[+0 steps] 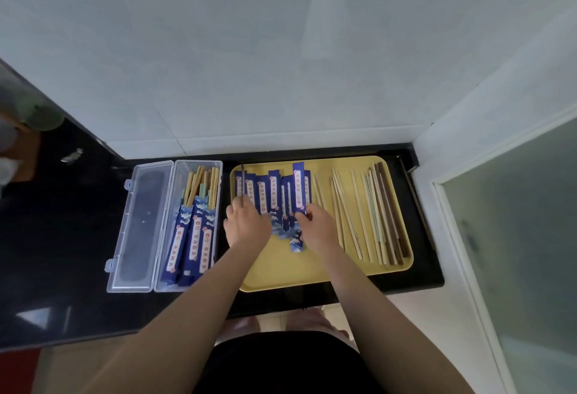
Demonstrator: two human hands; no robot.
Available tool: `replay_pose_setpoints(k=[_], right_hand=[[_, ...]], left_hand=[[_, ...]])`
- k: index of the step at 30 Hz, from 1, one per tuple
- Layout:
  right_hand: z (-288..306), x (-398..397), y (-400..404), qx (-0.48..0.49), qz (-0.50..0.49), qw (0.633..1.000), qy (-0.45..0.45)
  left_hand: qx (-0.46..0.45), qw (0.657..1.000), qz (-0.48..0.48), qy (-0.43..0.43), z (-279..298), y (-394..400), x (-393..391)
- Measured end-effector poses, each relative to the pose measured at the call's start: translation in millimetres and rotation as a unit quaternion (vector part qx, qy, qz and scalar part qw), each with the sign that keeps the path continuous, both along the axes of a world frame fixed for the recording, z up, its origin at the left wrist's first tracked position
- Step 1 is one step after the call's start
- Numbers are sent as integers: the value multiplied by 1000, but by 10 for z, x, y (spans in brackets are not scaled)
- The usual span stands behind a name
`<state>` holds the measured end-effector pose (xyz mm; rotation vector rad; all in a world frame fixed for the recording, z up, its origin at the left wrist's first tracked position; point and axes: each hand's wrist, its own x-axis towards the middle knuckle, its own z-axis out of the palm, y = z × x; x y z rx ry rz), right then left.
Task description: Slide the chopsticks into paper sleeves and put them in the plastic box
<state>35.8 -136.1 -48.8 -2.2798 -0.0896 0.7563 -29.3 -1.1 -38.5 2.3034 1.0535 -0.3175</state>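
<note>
The left hand (246, 223) has its fingers closed on a dark chopstick (242, 184) that points away from the person. The right hand (318, 225) pinches the near end of one blue paper sleeve (299, 189). More blue sleeves (271, 196) lie side by side on the yellow tray (281, 271). Bare chopsticks (368, 215) lie on the tray's right side. Left of the tray, on the black table (62, 237), the open plastic box (215, 206) holds sleeved chopsticks (195, 234).
</note>
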Motion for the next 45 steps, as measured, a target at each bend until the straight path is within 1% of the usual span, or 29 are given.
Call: replay_pose_setpoints(k=[1,3,4,5,7,9,12,13,14,15,17,19,21,23,25,28,31,34,37,40,42,45], right_hand=[[18,25,-30,16,-10,1000,14],[68,70,-115,44,-23,998,43],[103,101,-177,49,-24,997,53],[139,127,-225,47,-21,997,59],[208,195,-326,36,-4,998,55],[284,263,-407,33,22,998,42],[421,346,-490,58,33,997,39],[469,370,-510,74,22,996,53],[505,393,-538,90,9,993,70],[534,404,-551,102,-1,991,84],[522,408,-582,123,-28,987,102],[444,409,-627,129,-71,984,104],[292,406,-678,65,-69,994,57],[139,377,-697,-38,-14,999,1],[4,312,-672,-113,38,993,-20],[-140,186,-608,-189,82,978,-35],[-189,160,-629,-217,58,974,-43],[-175,191,-691,-226,52,972,-39],[-120,233,-773,-226,44,972,-39],[-60,250,-813,-213,31,976,-43],[7,263,-823,-157,2,987,-29],[219,306,-815,2,-50,998,36]], left_hand=[[-17,999,-11,-27,-2,-40,23],[-79,995,-22,-64,23,-114,63],[-97,992,-23,-77,35,-149,84],[-96,991,-24,-92,40,-161,101],[-53,988,-53,-137,77,-179,153],[21,978,-137,-157,142,-214,208],[139,934,-305,-122,257,-315,327],[156,923,-338,-101,263,-360,366],[154,920,-350,-81,274,-411,403],[131,929,-339,-65,279,-446,434],[60,957,-278,-46,298,-490,462],[9,974,-226,-30,283,-511,459],[-32,985,-169,-17,229,-482,418],[-80,991,-106,-16,159,-424,351],[-129,990,-51,-19,98,-390,304],[-214,976,21,-32,34,-381,254],[-273,959,66,-27,20,-400,249],[-301,950,83,-24,33,-416,265],[-319,943,89,-28,61,-449,291],[-360,927,102,-25,105,-471,301],[-394,912,116,-26,149,-479,317],[-440,885,147,-33,231,-472,346]])
